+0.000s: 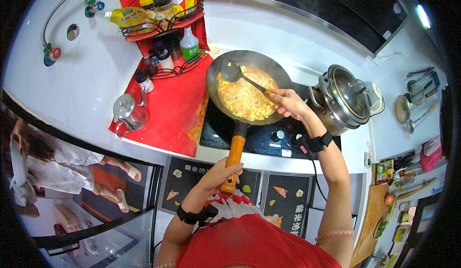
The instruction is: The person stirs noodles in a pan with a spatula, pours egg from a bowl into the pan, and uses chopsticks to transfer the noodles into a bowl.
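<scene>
My left hand is closed round the wooden handle of a wok on the black cooktop. Noodles in orange broth with yellow egg-like pieces lie in the wok, and light steam hangs over it. My right hand grips the wooden handle of a dark ladle above the wok's right rim. The ladle's bowl is over the upper left of the noodles, with a small yellow bit in it. Whether the bowl touches the broth cannot be told.
A lidded steel pot stands right of the wok. On the left are a steel oil pot and a wire rack with bottles and jars. Skimmers and ladles hang at right, near a wooden cutting board. Another person is at far left.
</scene>
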A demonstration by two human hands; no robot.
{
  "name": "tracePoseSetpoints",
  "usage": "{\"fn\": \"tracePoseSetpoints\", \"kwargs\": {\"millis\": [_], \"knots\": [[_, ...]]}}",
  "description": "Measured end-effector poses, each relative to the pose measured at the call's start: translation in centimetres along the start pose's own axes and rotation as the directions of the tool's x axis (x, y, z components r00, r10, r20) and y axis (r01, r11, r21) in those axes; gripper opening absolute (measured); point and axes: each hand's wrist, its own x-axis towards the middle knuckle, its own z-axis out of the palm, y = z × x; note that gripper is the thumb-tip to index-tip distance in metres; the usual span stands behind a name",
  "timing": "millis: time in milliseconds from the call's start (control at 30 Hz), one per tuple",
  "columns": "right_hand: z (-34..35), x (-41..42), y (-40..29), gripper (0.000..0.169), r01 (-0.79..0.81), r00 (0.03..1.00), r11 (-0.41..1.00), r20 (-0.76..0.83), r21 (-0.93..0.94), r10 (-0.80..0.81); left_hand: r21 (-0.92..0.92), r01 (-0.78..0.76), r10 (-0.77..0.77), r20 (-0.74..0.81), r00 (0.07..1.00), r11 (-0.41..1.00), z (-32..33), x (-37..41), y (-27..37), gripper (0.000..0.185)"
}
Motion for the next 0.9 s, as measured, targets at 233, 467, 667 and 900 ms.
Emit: {"fn": "tracePoseSetpoints", "kwargs": {"millis": [233,467,667,900], "knots": [[-0.4,-1.3,0.2,0.034,0.275,0.827,0.576,-0.116,-0.769,-0.549,-0.118,-0.035,0.036,0.008,0.999,0.992,-0.1,-0.2,-0.3,0.047],[-0.8,-2.4,2.5,0.034,0.187,0.813,0.483,-0.141,-0.855,-0.564,-0.335,-0.137,0.085,-0.165,0.983,0.932,-1.1,-0.4,-3.2,0.049],[0.3,-5.8,6.0,0.037,0.175,0.811,0.659,-0.272,-0.731,-0.518,-0.413,-0.227,0.114,-0.280,0.953,0.882,-0.8,-1.0,-7.4,0.034],[-0.4,-7.7,6.0,0.031,0.119,0.846,0.733,-0.318,-0.669,-0.427,-0.282,-0.204,0.110,-0.316,0.942,0.937,1.8,-2.4,-8.8,0.026]]}}
